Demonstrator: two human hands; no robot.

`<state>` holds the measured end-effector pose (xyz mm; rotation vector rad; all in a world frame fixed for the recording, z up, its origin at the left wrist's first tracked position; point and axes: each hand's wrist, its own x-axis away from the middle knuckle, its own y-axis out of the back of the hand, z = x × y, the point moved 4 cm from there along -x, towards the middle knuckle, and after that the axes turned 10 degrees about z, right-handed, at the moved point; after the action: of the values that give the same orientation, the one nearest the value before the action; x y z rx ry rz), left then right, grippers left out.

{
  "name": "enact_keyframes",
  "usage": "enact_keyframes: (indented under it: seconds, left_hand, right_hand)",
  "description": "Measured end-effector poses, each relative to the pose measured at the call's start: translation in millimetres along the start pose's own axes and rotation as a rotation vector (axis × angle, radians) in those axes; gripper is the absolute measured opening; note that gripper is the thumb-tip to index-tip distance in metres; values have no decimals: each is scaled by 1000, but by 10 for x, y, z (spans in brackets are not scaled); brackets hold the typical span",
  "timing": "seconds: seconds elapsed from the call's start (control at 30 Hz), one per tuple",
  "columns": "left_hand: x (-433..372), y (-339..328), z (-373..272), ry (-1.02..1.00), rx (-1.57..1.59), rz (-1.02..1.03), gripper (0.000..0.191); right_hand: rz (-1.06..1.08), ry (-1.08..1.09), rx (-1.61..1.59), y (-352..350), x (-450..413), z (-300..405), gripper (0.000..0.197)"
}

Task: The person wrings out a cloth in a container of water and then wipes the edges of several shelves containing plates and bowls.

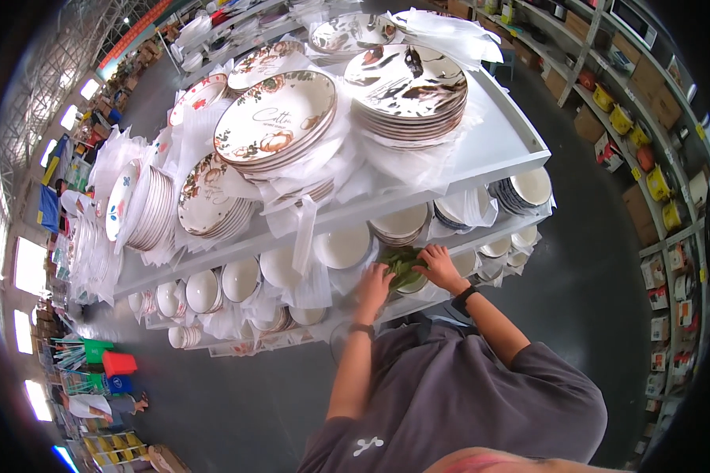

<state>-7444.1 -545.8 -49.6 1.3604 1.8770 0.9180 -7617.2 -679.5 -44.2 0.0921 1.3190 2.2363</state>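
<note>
A dark green, leafy-looking item (403,266) is between my two hands, in front of the lower shelf tiers; whether it is cloth, foliage or a dish I cannot make out. My left hand (374,288), slightly blurred, grips its left side. On its right side, the fingers of my right hand (439,267) curl over the edge. Just behind it sits a stack of cream bowls (400,222). A large white bowl (343,245) lies tilted to the left of it. Part of the green item is hidden under my fingers.
The white display shelf (497,168) carries stacked oval plates (278,118) and round patterned plates (411,83) with thin white wrapping sheets (305,230) hanging over its edge. Tall racks (621,112) with boxed goods line the right. Another person (92,407) is at far left, near a red bin (119,363).
</note>
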Motion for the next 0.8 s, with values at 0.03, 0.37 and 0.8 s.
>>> enact_keyframes:
  seconds: [0.03,0.37,0.8]
  left_hand:
    - [-23,-15,21,59,49,46,29]
    - [-8,-40,8,5,16,-27,27]
    - [-15,-100,60,112,53,69,32]
  right_hand:
    - [-5,-15,47,-16,-6,-6,33]
    - [-11,-21,90,36,4,45,35]
    - [-39,-53,143,-21,-4,36,35]
